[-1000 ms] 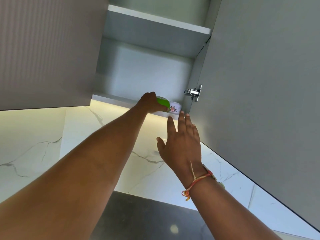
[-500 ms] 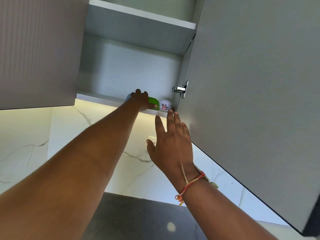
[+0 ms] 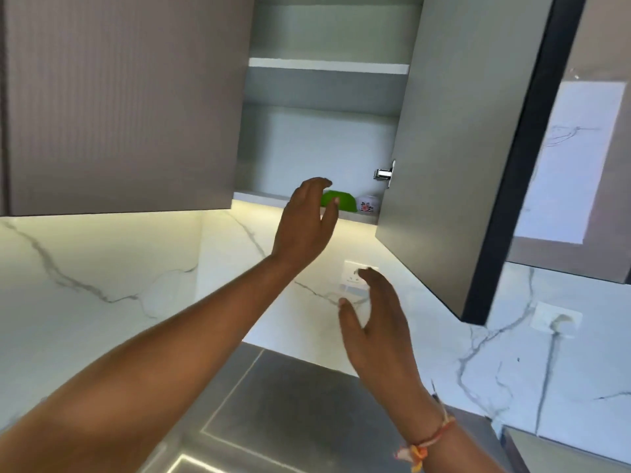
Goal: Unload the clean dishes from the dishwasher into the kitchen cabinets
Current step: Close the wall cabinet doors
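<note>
A green bowl (image 3: 341, 200) rests on the lowest shelf (image 3: 259, 199) of the open wall cabinet. Right of it stands a small white cup with a flower print (image 3: 368, 203). My left hand (image 3: 307, 220) hovers just in front of the bowl, fingers spread, holding nothing. My right hand (image 3: 375, 322) is lower and nearer to me, open, with a thread bracelet on the wrist. The bowl's left part is hidden behind my left hand.
The cabinet door (image 3: 454, 148) stands open on the right, its hinge (image 3: 384, 173) showing. A closed ribbed door (image 3: 119, 97) is at left. A second shelf (image 3: 327, 65) sits higher. Marble backsplash with wall sockets (image 3: 353, 276) lies below; a dark counter (image 3: 290, 404) is underneath.
My left hand has let go of the green bowl and drawn back from the shelf. My right hand has dropped lower. The view has tilted downward.
</note>
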`<act>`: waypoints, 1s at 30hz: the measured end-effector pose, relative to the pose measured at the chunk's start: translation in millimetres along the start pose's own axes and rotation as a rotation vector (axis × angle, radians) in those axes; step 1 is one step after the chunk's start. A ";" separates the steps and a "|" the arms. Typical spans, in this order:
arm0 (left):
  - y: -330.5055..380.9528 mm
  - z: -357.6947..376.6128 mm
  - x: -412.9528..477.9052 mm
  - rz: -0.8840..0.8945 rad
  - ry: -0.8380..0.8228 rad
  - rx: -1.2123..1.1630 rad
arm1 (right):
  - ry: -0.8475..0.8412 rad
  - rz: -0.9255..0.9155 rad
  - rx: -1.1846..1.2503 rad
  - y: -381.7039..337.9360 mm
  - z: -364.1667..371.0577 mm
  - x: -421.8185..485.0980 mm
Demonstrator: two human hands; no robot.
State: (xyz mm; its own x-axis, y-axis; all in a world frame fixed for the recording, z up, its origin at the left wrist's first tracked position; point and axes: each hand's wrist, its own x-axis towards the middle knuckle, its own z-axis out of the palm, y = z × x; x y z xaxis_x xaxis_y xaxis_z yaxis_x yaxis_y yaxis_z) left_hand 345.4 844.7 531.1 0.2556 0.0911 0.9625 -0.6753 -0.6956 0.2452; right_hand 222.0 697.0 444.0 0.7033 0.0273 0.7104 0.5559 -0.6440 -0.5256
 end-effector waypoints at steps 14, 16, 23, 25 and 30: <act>244.1 -85.5 -79.6 0.430 -0.166 0.245 | -0.003 -0.305 0.580 -18.9 -112.2 -35.9; 239.1 -82.6 -83.1 0.341 -0.200 0.334 | -0.035 -0.365 0.449 -17.0 -112.0 -32.3; 203.9 -105.0 -81.5 0.205 -0.173 0.430 | -0.062 -0.545 0.182 -24.2 -86.9 -14.4; 193.1 -110.2 -82.7 0.179 -0.180 0.423 | -0.062 -0.569 0.125 -26.6 -72.5 -4.7; 136.8 -115.5 -76.2 0.093 -0.103 0.588 | -0.067 -0.671 -0.102 -26.3 -20.4 34.3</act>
State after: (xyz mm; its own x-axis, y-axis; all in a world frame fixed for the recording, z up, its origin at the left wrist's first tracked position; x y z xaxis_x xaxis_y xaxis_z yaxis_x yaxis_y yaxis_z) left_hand 153.7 824.9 504.7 0.2991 -0.0385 0.9534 -0.2101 -0.9773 0.0264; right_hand 222.5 699.3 491.7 0.2482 0.4911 0.8350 0.8390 -0.5398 0.0681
